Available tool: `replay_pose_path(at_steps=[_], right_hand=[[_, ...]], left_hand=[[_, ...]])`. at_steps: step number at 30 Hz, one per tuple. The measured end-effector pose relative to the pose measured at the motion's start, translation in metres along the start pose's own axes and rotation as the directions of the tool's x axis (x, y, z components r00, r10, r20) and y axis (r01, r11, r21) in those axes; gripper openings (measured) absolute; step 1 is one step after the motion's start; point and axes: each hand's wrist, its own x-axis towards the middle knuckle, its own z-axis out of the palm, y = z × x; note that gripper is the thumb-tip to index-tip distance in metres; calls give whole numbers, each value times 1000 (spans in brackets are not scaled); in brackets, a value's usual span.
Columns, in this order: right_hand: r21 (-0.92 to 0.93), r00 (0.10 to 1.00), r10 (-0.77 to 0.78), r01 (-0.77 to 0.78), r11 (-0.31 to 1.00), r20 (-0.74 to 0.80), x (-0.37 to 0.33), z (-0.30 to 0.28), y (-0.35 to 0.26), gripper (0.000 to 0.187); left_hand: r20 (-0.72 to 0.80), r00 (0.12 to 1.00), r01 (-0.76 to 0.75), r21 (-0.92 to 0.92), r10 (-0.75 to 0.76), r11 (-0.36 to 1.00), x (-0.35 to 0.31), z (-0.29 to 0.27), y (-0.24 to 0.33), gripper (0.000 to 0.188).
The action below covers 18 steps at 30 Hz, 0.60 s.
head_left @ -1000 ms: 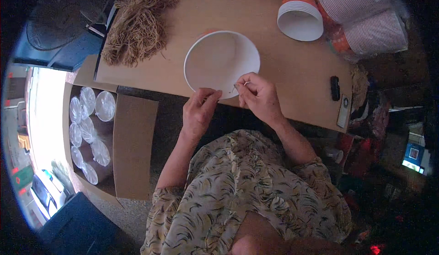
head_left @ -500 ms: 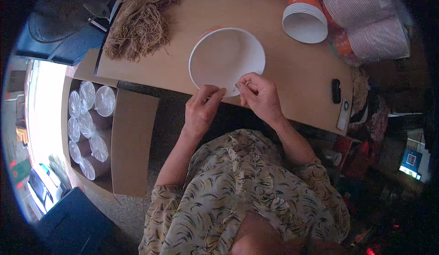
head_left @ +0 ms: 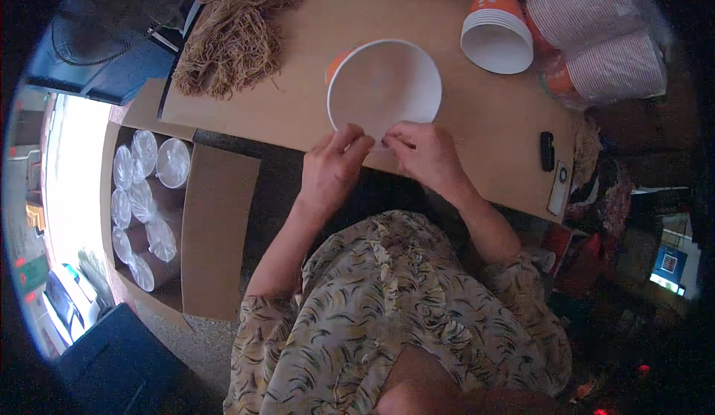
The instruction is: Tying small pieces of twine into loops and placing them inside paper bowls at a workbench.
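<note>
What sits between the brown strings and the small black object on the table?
The white bowl, with tabletop on both sides: the head view shows the strings to its left, the black object to its right.

Loose pale blouse [head_left: 346,311], dark curved strokes (some yellowish), ruffled front [head_left: 387,262], elbow-length sleeves [head_left: 261,326] in matching print

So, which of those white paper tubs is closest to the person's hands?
The lone open tub, directly in front of the left hand and right hand. The others are nested in stacks farther off, at the top and upper right of the view.
</note>
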Motion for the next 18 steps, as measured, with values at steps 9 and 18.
replay_pose_path(at_steps=[9,18], right_hand=[[-352,981,-86,143,925,174,47,-42,-22,17],[41,997,-69,70,997,-38,39,-49,-20,23]], left_hand=[[160,986,73,-156,-48,985,48,-18,0,24],[135,982,168,-268,-135,949,59,-16,-6,21]])
